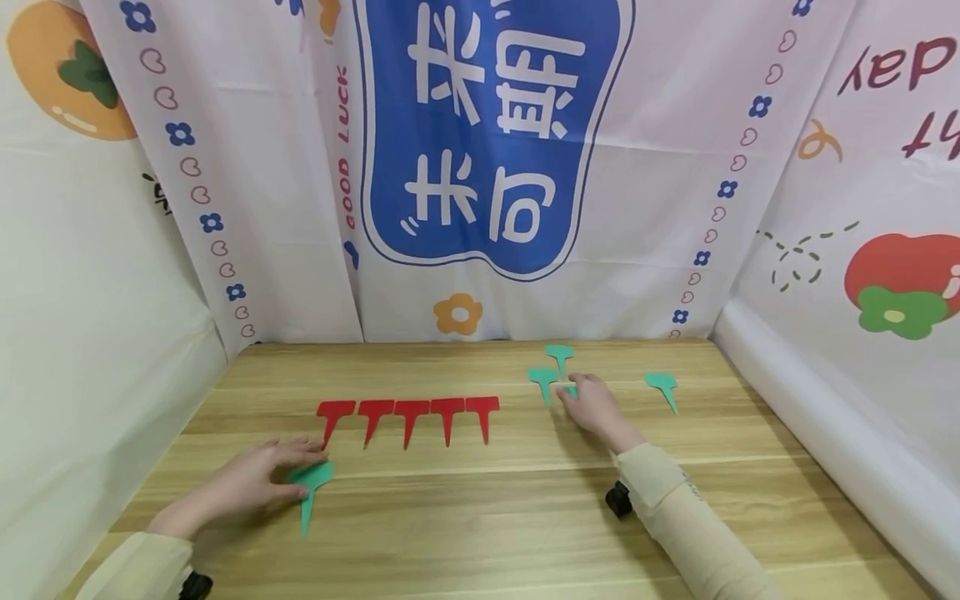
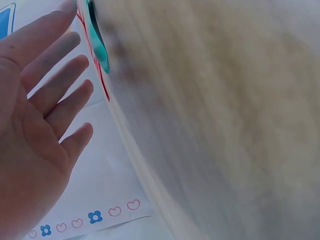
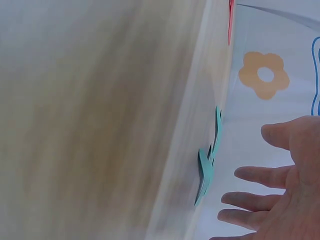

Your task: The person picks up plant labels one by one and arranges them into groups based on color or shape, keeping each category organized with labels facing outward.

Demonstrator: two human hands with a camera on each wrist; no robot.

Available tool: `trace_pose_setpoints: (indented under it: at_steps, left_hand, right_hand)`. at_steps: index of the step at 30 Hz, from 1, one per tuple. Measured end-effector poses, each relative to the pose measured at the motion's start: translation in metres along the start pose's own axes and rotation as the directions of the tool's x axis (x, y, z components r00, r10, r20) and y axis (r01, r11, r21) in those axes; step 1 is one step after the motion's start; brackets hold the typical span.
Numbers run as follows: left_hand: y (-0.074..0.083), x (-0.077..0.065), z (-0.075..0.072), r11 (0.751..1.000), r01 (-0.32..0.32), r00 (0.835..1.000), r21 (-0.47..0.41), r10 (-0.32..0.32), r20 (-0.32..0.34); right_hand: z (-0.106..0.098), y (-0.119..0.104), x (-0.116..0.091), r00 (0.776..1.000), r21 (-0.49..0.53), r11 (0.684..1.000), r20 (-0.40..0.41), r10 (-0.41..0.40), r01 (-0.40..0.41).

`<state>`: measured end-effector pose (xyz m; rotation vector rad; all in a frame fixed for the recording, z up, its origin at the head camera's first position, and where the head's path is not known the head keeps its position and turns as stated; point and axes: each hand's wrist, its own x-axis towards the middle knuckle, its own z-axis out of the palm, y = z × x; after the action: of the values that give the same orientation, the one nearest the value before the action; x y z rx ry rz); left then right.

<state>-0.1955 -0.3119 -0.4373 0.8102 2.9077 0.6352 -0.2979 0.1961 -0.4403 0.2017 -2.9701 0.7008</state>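
**Both hands at green markers**

Lower left, your left hand point(image 1: 243, 479) spans one green marker point(image 1: 318, 474), fingers spread, gripping nothing. Right of centre, your right hand point(image 1: 596, 410), fingers loosely apart, grips nothing, partly covering another green marker point(image 1: 572, 390).

We hold our bare left hand point(image 1: 251, 477) with fingers extended and thumb apart from them. Our bare right hand point(image 1: 597, 410) reaches farther forward, its fingers loosely straight; its fingertips' exact bend is hard to tell. Behind both hands, long cream fabric sleeves point(image 1: 690, 517) cover our forearms.
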Motion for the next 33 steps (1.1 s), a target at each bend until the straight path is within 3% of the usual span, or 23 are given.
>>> trace_pose_setpoints:
  at_steps: [9,23,33]
  left_hand:
    - [-0.002,0.002,-0.001,1.000,0.011,0.998,-0.011,-0.010,0.061]
    - [-0.008,0.004,0.001,1.000,0.029,0.996,0.008,-0.029,0.084]
    - [-0.006,0.004,0.001,0.999,-0.010,0.997,0.052,0.006,0.074]
  right_hand:
    - [-0.009,0.010,-0.005,0.998,-0.005,0.998,0.004,0.064,-0.064]
    - [-0.011,0.012,-0.011,0.995,-0.067,0.993,0.027,0.098,-0.096]
    - [-0.013,0.015,-0.013,0.991,-0.099,0.988,0.046,0.126,-0.121]
